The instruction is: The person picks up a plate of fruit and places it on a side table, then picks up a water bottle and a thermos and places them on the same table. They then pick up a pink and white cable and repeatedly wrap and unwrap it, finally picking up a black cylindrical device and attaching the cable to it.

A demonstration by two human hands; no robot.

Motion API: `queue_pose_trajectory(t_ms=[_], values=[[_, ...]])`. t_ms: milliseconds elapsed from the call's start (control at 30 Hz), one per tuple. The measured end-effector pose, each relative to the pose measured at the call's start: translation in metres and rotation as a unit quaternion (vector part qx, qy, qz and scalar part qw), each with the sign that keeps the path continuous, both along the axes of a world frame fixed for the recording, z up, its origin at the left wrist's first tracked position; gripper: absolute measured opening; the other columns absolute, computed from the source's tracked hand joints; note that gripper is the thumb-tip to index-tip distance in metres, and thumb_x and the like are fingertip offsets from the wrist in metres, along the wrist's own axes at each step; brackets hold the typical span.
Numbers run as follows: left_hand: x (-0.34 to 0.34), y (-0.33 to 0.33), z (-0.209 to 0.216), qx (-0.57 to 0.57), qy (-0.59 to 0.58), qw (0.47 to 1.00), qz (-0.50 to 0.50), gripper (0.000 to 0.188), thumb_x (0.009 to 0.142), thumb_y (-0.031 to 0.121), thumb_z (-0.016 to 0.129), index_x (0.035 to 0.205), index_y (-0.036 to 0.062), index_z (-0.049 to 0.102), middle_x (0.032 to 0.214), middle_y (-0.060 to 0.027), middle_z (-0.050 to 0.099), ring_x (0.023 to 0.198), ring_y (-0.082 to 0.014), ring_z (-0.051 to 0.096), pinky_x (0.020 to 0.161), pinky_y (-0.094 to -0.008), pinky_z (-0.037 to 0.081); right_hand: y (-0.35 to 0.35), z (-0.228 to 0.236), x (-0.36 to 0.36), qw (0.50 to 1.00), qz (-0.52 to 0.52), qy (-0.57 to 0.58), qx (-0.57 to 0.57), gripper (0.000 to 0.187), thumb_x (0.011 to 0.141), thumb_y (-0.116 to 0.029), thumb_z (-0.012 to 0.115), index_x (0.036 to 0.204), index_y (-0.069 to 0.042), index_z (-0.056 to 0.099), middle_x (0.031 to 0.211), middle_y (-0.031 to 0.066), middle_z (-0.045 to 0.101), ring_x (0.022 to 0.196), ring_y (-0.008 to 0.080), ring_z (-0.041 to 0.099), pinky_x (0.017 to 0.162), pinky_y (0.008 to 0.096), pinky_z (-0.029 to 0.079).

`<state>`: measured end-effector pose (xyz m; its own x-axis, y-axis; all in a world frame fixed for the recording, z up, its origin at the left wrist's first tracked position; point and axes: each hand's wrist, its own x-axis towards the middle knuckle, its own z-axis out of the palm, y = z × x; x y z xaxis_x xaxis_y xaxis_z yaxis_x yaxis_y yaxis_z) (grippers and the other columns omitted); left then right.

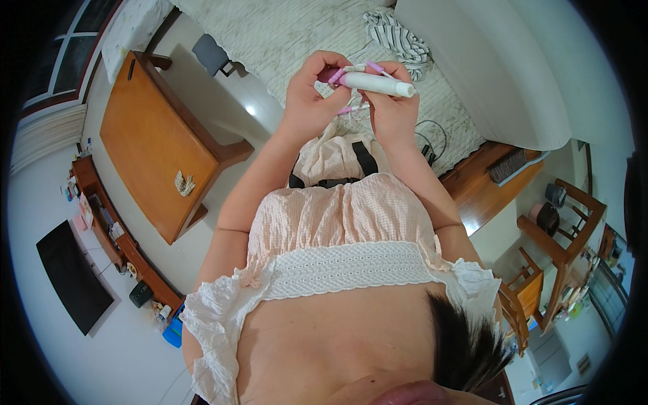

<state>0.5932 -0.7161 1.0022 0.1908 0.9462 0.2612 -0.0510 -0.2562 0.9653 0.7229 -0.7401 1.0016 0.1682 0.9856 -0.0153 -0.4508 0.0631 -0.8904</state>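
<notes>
Both hands are engaged: the left hand (316, 94) pinches the pink end (335, 77) of a white tube (378, 83), while the right hand (395, 111) grasps around its middle, leaving the pale tip projecting to the person's right. A pink-and-white strand (345, 110) hangs just beneath, between the wrists and over the lap; more pink pieces show above the tube. From where I stand, the fingertips are partly masked, so which of them bear on the strand cannot be confirmed. For sound work, I judge, the right hand should steady the tube while the left works the pink end, pressure kept even and the strand free of twists. The held item is raised before a pale quilted cover (283, 40), on which lie a striped cloth (399, 42) and a dark cable (442, 138). Across the room to the left, a wooden table (152, 145) bears a small pale object (184, 183); a grey stool (211, 54) stands beyond. A black screen (74, 277) hangs on the left wall; wooden chairs (530, 293) occupy the right.
</notes>
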Motion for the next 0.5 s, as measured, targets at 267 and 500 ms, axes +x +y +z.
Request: queue_pose_trajectory(t_ms=[267, 500], values=[[-0.024, 0.007, -0.003, 0.093, 0.069, 0.993, 0.010, 0.028, 0.072, -0.004, 0.062, 0.098, 0.0031, 0.052, 0.093, -0.0039, 0.055, 0.080, -0.0109, 0.049, 0.072, -0.0240, 0.040, 0.006, 0.012, -0.007, 0.987, 0.037, -0.140, 0.064, 0.018, 0.075, 0.003, 0.063, 0.088, -0.003, 0.052, 0.080, 0.0010, 0.057, 0.073, 0.0063, 0.053, 0.064, 0.0201, 0.045], [-0.049, 0.021, 0.008, 0.208, 0.127, 0.970, 0.007, 0.025, 0.066, -0.004, 0.062, 0.089, 0.0047, 0.056, 0.088, -0.0037, 0.057, 0.076, -0.0134, 0.050, 0.072, -0.0243, 0.039, 0.007, 0.013, -0.020, 0.977, 0.085, -0.180, 0.072, 0.020, 0.075, 0.007, 0.062, 0.090, -0.002, 0.052, 0.082, 0.0010, 0.057, 0.077, 0.0066, 0.054, 0.068, 0.0206, 0.045]])
